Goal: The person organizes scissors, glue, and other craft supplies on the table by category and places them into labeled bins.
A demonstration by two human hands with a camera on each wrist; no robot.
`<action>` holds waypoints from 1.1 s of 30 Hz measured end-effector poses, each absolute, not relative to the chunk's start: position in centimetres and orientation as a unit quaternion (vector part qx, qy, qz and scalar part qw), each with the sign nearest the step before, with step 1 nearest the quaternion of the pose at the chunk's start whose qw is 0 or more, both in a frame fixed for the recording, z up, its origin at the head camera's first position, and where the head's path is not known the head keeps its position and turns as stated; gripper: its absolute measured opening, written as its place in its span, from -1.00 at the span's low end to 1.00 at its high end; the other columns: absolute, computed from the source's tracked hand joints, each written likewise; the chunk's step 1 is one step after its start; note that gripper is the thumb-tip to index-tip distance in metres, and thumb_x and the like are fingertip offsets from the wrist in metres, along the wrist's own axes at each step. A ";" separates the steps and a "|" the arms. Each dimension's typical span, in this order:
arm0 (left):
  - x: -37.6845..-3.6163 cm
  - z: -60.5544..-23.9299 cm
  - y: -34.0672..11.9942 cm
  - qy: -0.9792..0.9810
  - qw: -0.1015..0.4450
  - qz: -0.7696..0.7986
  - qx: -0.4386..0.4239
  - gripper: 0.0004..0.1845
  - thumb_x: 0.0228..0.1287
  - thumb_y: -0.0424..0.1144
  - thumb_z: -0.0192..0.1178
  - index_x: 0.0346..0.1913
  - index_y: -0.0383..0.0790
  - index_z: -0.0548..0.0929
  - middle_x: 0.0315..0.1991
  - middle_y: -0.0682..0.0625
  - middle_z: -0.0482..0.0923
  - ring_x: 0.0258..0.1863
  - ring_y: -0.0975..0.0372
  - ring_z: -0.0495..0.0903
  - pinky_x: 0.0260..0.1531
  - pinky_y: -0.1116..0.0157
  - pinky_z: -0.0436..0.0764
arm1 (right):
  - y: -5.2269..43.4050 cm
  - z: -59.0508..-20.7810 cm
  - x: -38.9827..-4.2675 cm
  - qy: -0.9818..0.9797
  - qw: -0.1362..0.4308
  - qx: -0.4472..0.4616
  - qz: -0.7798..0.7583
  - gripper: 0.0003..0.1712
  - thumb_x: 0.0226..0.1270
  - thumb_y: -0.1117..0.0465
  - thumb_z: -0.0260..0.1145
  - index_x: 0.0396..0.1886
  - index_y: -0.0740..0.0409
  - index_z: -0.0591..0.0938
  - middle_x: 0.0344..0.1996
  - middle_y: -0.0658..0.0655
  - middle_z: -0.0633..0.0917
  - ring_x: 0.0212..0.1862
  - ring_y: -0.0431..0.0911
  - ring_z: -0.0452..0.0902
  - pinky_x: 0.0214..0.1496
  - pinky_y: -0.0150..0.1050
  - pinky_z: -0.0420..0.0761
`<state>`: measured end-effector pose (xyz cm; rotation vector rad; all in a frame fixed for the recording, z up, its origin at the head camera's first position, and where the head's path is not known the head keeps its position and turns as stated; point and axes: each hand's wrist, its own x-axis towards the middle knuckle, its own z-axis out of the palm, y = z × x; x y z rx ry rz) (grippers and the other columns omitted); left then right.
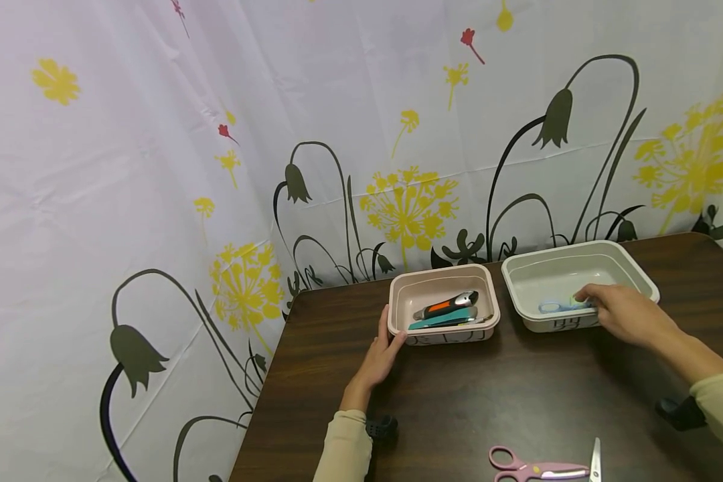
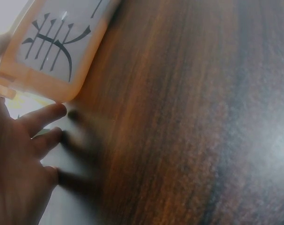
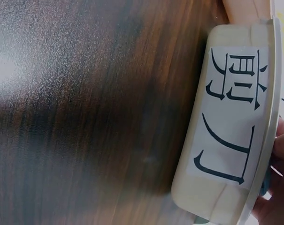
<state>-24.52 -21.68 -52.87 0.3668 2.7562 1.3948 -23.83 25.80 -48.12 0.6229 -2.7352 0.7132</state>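
Observation:
My left hand rests at the front left corner of a pink plastic bin, thumb by the front rim and fingers along its side. Inside lie a black, orange and silver utility knife, a teal cutter and slimmer tools. In the left wrist view the fingers are spread beside the bin's labelled wall. My right hand reaches over the front rim of a pale grey-green bin, its fingertips down on blue-handled scissors. The hand and the rim hide part of the scissors.
Pink scissors lie at the table's near edge, a silver blade at their right. Both bins stand on the dark wooden table, near a flower-printed curtain. A paper label with black characters is on the right bin's front.

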 end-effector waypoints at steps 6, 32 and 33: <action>-24.4 -52.9 -21.7 0.888 0.015 0.446 0.115 -0.19 0.49 0.14 -0.03 0.59 0.12 -0.21 0.50 -0.15 0.10 0.35 -0.09 0.28 0.24 -0.18 0.23 | 26.2 -48.2 -24.0 -0.935 0.112 0.231 0.244 -0.70 0.25 0.50 0.05 -0.22 0.27 0.70 -0.27 0.17 0.73 -0.17 0.11 0.64 -0.11 0.13 0.53; -24.7 -53.1 -21.8 0.884 0.017 0.453 0.117 -0.21 0.50 0.05 0.00 0.59 0.13 -0.21 0.50 -0.18 0.10 0.35 -0.08 0.28 0.25 -0.16 0.23 | 27.7 -48.3 -23.9 -0.943 0.129 0.238 0.191 -0.72 0.26 0.42 0.12 -0.18 0.13 0.70 -0.33 0.00 0.70 -0.43 -0.21 0.39 -0.38 -0.13 0.45; -24.6 -53.0 -21.7 0.885 0.015 0.451 0.117 -0.21 0.50 0.07 0.00 0.59 0.14 -0.20 0.50 -0.17 0.11 0.35 -0.07 0.29 0.25 -0.16 0.24 | 27.7 -48.3 -23.9 -0.943 0.134 0.239 0.190 -0.73 0.26 0.42 0.13 -0.18 0.13 0.70 -0.32 -0.01 0.70 -0.43 -0.21 0.40 -0.37 -0.12 0.46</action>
